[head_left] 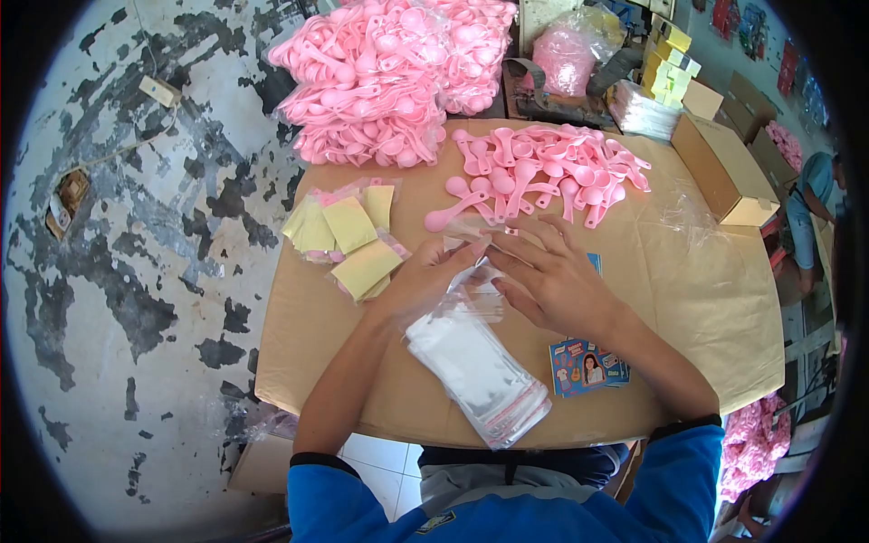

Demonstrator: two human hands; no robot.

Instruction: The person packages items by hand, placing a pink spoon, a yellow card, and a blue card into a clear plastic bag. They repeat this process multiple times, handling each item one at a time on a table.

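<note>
Bag (pixel 469 279) of thin, clear, wrinkled film, held between both hands near the table's middle; fingers cover so much that its long axis cannot be told. Clock directions are taken from it. Smooth brown paper, lightly creased, covers the broad table (pixel 706 294). Bulging clear sacks (pixel 376 77) of pink plastic lie at eleven. Loose scoops (pixel 543 167), round-bowled and glossy, heap up at twelve to one, their handles pointing every way. Boxy cardboard carton (pixel 720 167), at two. Flat, slippery spare bags (pixel 475 366) overlap at six, their long axis running from eleven to five. Right hand (pixel 563 282): fingers spread over the film; whether they grip it, I cannot tell. Left hand (pixel 433 273): thumb and fingers pinch the film. Soft yellow packets (pixel 348 224), squarish, at ten. Blue printed cards (pixel 570 366), rectangular, at four to five.
</note>
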